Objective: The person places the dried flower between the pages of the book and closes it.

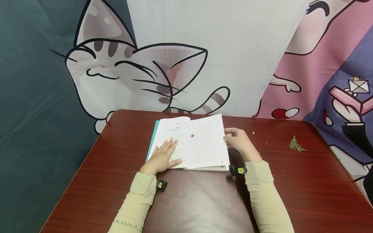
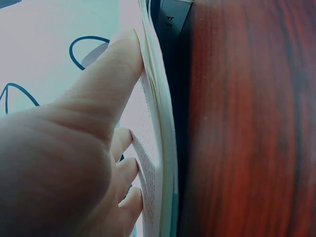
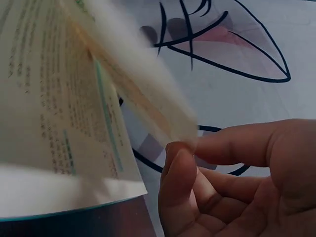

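Right of book (image 1: 205, 147), perhaps fern (image 1: 295, 144)

book pages (image 1: 205, 145): white, small dark print | book cover (image 1: 154, 132): teal | tabletop (image 1: 96, 181): red-brown wood grain | sleeves (image 1: 263, 194): pale yellow-green, grey lettering on the left | wrist cameras (image 1: 234, 171): black, yellow-green mark | fern-like sprig (image 1: 295, 144): green | cloth backdrop (image 1: 247, 64): dark teal, pale grey, pink, purple-blue | printed cat (image 1: 99, 87): whitish, black-outlined, mauve stripes

On your right, a green sprig (image 1: 295, 145) and some pale specks (image 1: 253, 132) lie on the reddish-brown bench (image 1: 317, 191); beyond it you see a cartoon-printed backdrop (image 1: 247, 42).
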`<state>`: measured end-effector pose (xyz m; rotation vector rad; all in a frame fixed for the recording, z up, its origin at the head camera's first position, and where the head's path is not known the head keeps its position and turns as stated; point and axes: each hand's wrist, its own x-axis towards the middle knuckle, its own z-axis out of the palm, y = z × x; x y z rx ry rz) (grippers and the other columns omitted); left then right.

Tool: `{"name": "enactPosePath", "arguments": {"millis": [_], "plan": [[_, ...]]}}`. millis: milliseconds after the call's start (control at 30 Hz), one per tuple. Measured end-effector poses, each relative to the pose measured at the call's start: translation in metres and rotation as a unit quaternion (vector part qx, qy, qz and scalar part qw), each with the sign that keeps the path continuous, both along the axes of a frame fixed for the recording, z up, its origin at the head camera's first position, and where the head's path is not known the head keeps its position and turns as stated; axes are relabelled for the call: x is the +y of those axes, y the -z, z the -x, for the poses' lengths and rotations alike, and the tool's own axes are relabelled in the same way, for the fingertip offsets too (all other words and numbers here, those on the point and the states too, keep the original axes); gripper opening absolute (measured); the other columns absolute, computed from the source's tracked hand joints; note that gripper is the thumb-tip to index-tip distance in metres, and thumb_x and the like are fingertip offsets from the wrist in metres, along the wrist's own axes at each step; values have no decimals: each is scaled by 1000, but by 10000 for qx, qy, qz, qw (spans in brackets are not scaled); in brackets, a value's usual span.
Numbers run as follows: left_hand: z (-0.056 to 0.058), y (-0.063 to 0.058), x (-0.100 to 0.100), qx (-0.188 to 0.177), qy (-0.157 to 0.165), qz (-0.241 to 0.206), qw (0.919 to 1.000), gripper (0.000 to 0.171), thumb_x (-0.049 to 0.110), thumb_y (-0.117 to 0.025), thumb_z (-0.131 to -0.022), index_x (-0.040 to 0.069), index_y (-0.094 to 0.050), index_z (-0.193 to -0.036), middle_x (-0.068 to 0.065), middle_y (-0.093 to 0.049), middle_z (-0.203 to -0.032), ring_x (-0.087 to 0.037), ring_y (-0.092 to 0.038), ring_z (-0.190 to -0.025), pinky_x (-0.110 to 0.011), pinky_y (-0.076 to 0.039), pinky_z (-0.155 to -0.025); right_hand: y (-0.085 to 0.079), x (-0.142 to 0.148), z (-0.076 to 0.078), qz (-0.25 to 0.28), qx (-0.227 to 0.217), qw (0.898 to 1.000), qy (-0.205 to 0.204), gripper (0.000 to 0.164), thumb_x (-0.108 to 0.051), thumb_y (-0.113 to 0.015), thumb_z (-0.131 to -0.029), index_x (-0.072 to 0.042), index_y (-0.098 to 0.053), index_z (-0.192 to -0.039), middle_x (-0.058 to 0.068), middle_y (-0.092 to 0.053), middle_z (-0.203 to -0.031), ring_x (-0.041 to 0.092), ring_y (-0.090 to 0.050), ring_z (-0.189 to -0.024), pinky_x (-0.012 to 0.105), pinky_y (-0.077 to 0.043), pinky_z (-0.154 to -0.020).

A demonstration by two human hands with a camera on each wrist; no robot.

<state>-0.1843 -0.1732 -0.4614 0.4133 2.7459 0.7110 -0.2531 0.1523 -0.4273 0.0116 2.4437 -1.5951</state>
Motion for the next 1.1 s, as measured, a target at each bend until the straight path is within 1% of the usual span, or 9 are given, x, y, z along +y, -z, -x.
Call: {"name": "enactPosePath", "arguments": {"millis": [133, 267, 433, 533, 633, 833, 900, 1000, 1100], "plan": [[0, 0, 0, 15, 7, 2, 10000, 87, 49, -62, -98, 11, -18, -163, -13, -11, -169, -37, -6, -155, -64, -2, -120, -3, 2, -1, 878, -50, 9961, -92, 42, -3, -52, -99, 8, -53, -140, 17, -67, -103, 16, -65, -74, 28, -58, -70], [1, 1, -1, 34, 13, 34, 10000, 87, 49, -62, -98, 11, -18, -163, -13, -11, -169, -37, -7, -155, -64, -3, -120, -2, 2, -1, 1567, 19, 9873, -251, 40, -1, -50, -100, 7, -53, -140, 8, -68, -100, 14, -65, -79, 26, -58, -73], [1, 2, -1, 39, -12, 90, 10000, 88, 50, -62, -98, 11, -19, -163, -13, -12, -169, -36, -6, -155, -63, -4, -120, 6, -6, 0, 2178, 122, 9743, -568, 41, 4, -48, -100, 14, -47, -140, -3, -70, -98, 11, -67, -85, 27, -57, -76], [1, 2, -1, 26, -18, 89, 10000, 88, 50, -62, -98, 11, -19, -163, -13, -12, -169, -36, -6, -156, -63, -4, -121, 14, -16, 1, 2334, 221, 9702, -619, 39, 2, -52, -101, 16, -48, -138, -2, -70, -98, 9, -67, -86, 27, -57, -76], [1, 2, -1, 21, -24, 69, 10000, 88, 51, -62, -98, 11, -19, -163, -13, -12, -169, -37, -7, -155, -63, -4, -120, 21, -28, 1, 2211, 370, 9718, -731, 38, 0, -54, -101, 16, -50, -136, 7, -71, -104, 9, -68, -86, 26, -57, -74], [3, 2, -1, 22, -62, 37, 10000, 88, 50, -63, -98, 11, -20, -163, -13, -13, -169, -38, -7, -155, -65, -5, -120, 26, -48, -5, 1337, 607, 9830, -1098, 35, -5, -56, -100, 9, -57, -132, 22, -69, -109, 13, -67, -82, 27, -57, -68], [3, 2, 0, 26, -58, 13, 10000, 88, 50, -63, -98, 11, -20, -163, -14, -13, -169, -38, -7, -155, -66, -5, -119, 26, -53, -7, 1141, 746, 9832, -1211, 34, -7, -57, -99, 8, -58, -129, 22, -69, -110, 15, -66, -89, 27, -55, -75], [3, 3, 0, 43, -48, 20, 10000, 88, 50, -63, -97, 11, -19, -163, -14, -13, -169, -38, -8, -155, -66, -6, -119, 27, -60, -9, 975, 992, 9796, -1448, 37, -11, -57, -100, 9, -57, -130, 24, -67, -117, 24, -64, -105, 36, -52, -93], [2, 3, 1, 58, -35, 51, 10000, 88, 51, -63, -97, 11, -20, -163, -13, -13, -169, -38, -9, -155, -65, -6, -119, 30, -69, -9, 906, 865, 9799, -1550, 44, -15, -61, -99, 4, -56, -138, 22, -62, -132, 31, -56, -125, 44, -43, -106]]}}
